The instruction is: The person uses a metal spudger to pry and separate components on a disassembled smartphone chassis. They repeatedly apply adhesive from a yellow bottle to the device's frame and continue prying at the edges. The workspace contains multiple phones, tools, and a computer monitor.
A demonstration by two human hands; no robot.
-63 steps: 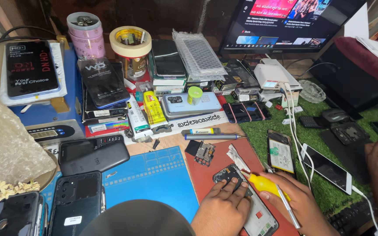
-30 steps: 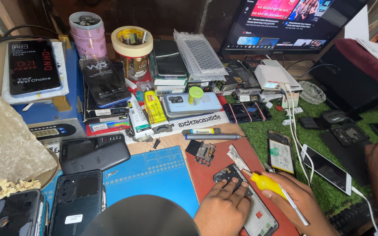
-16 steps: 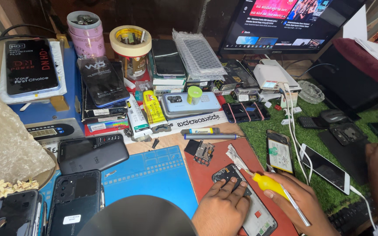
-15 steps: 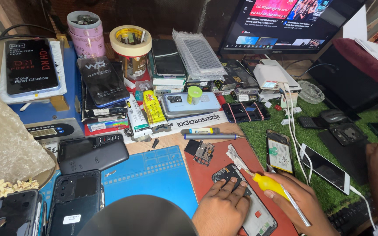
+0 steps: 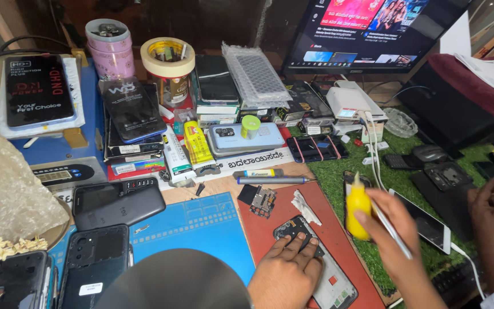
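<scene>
An opened phone (image 5: 322,273) with its back off lies on a red mat (image 5: 338,206). My left hand (image 5: 286,273) presses flat on the phone's upper part, fingers spread over the camera area. My right hand (image 5: 397,232) is lifted to the right of the phone and grips a yellow-handled screwdriver (image 5: 358,203), handle end pointing up, thin shaft slanting down past the fingers. A small circuit board (image 5: 263,201) and a white scrap (image 5: 304,206) rest on the mat just above the phone.
A blue mat (image 5: 198,229) lies left, with dark phones (image 5: 118,200) beside it. Boxes, a tape roll (image 5: 170,56) and a monitor (image 5: 373,28) crowd the back. Another person's hand (image 5: 493,214) works at right near a white phone (image 5: 429,224) on green turf (image 5: 338,171).
My right hand has lifted the screwdriver up off the phone and turned its yellow handle upright. My left hand stays on the phone.
</scene>
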